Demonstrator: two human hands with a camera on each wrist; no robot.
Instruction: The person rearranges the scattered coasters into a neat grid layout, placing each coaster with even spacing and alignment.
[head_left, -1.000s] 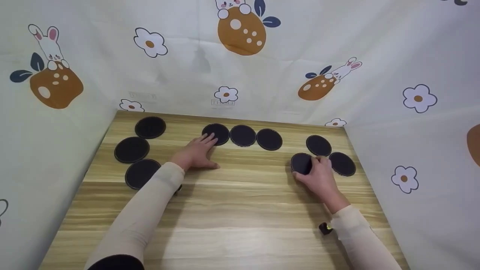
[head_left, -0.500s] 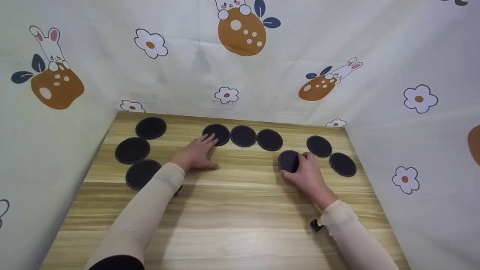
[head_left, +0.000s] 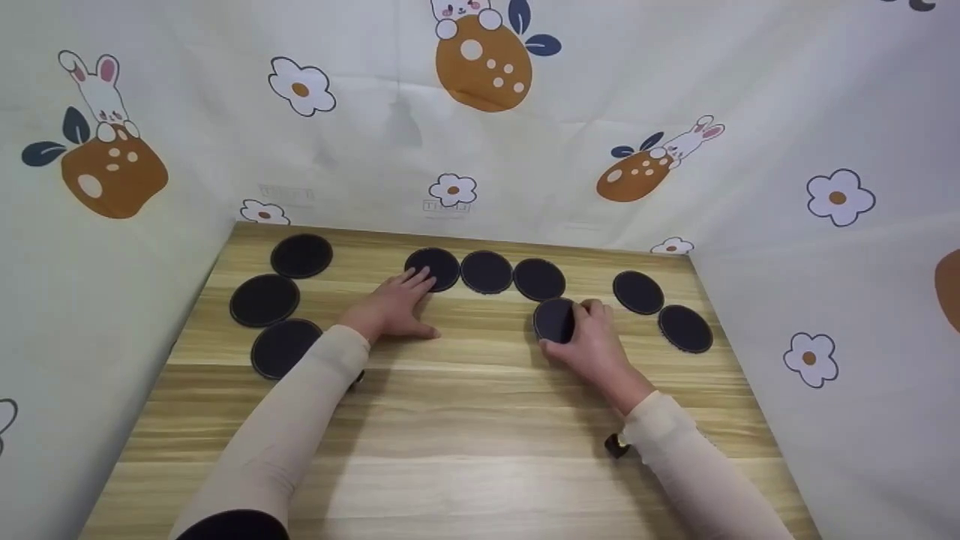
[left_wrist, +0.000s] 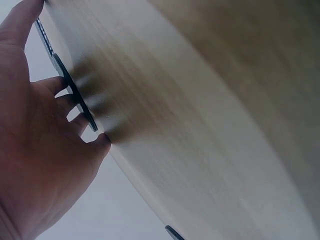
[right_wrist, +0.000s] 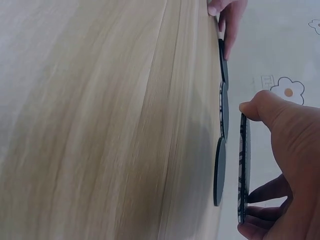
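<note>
In the head view my right hand [head_left: 596, 349] pinches a round black coaster [head_left: 553, 321] by its edges, thumb on the near side and fingers on the far side. The right wrist view shows this coaster [right_wrist: 244, 170] on edge, with a gap between it and the row of coasters. My left hand [head_left: 390, 304] rests its spread fingertips on the left coaster [head_left: 446, 274] of that row, thumb out to the side. Beside it lie a middle coaster [head_left: 486, 271] and a right coaster [head_left: 540, 279], edge to edge. The held coaster is just in front of the right one.
On the left lie three more coasters [head_left: 264, 300], the nearest partly hidden by my left sleeve [head_left: 300, 420]. Two coasters [head_left: 638, 292] lie at the right. A printed cloth [head_left: 360, 150] stands along the back and sides of the wooden table [head_left: 465, 435].
My right hand has carried its coaster leftward, away from the two coasters at the right and toward the middle row. My left hand has stayed in place.
</note>
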